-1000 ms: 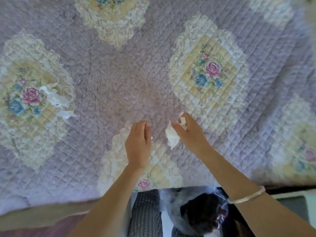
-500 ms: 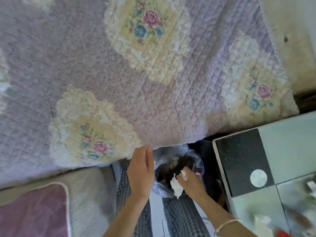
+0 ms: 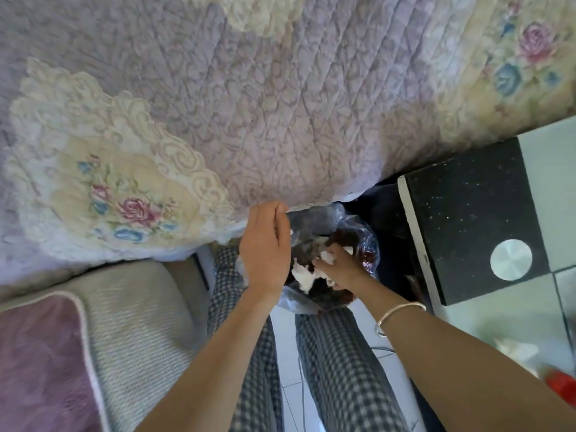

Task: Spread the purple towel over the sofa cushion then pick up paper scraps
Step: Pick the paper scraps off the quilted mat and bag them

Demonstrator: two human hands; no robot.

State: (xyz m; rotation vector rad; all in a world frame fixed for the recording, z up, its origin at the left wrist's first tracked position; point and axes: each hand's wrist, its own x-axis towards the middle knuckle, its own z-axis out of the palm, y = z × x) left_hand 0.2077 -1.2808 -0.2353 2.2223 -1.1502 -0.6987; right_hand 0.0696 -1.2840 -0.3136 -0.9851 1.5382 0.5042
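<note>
The purple quilted towel [image 3: 280,104], with cream floral patches, lies spread across the sofa cushion and fills the upper view. Below its front edge stands a clear plastic bag [image 3: 367,244] with dark contents. My right hand [image 3: 341,269] is down inside the bag, closed on white paper scraps [image 3: 304,275]. My left hand [image 3: 265,251] is at the bag's left rim with fingers curled on the plastic. A silver bangle sits on my right wrist.
A black-and-glass table [image 3: 467,219] with a round metal disc [image 3: 511,259] stands right of the bag. A grey cushion with a purple panel [image 3: 93,353] lies at the lower left. My checked trouser legs [image 3: 336,369] stand on white tiles. A red object [image 3: 561,385] sits on the table's near part.
My view and both hands have dropped from the towel's surface to the bag below its edge. The right hand carried the scraps off the towel into the bag.
</note>
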